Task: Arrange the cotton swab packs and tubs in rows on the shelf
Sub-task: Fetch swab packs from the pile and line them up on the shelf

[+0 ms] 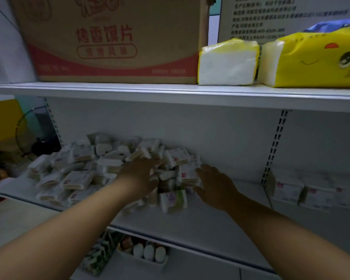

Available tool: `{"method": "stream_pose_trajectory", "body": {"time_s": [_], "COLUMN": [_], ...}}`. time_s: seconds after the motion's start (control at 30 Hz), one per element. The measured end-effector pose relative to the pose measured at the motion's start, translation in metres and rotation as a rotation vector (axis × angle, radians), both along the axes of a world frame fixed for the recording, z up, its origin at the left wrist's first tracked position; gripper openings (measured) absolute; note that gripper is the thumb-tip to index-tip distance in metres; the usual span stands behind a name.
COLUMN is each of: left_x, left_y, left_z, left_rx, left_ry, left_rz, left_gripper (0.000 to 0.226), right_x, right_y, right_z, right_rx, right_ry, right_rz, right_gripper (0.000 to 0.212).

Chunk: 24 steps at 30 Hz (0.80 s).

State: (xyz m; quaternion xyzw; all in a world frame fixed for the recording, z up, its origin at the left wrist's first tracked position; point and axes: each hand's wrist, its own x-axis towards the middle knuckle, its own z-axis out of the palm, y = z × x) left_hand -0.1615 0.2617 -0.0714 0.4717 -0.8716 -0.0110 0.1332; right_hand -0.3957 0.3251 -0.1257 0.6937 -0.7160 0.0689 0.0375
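A loose heap of cotton swab packs [77, 176] in clear wrap lies on the left half of the white middle shelf [190, 225]. Small white heart-shaped tubs [103, 148] sit at the back of the heap. My left hand [138, 174] reaches into the heap's right side, fingers spread over the packs. Just right of it, my right hand [214, 186] lies with straight fingers against the packs at the heap's right edge. A purple-and-green swab pack [173, 200] stands at the front between both hands.
White boxed packs [307, 191] line the same shelf at the far right. Above, the top shelf carries a cardboard carton [109, 39] and yellow tissue packs [228, 61]. The lower shelf holds small bottles [149, 252]. A fan [28, 134] stands at the left.
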Motion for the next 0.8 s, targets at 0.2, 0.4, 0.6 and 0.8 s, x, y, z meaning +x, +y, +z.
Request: {"method": "stream_pose_trajectory", "body": {"time_s": [0.2,0.4,0.6,0.8], "left_x": [-0.057,-0.09,-0.097,-0.087], "left_y": [-0.07,-0.105,-0.119,-0.119], "left_z": [0.006,-0.013,-0.006,0.02], "left_rx": [-0.065,0.01,0.047,-0.031], "left_ry": [-0.183,-0.286,-0.305,0.082], "left_rz": [0.029,0.012,-0.025,-0.101], "left_gripper": [0.066,0.096,0.084,0.07], "right_x": [-0.002,-0.013,-0.014,-0.013], "right_y": [-0.057,-0.075,-0.076,-0.053], "right_z": [-0.001,-0.004,0.0,0.014], "right_rx": [0.014,-0.033,-0.15,-0.246], "right_ry": [-0.341,-0.512,-0.719,-0.994], "right_rz": [-0.224,-0.238,-0.226,-0.295], "right_gripper": [0.07,0.06,0.049,0.046]}}
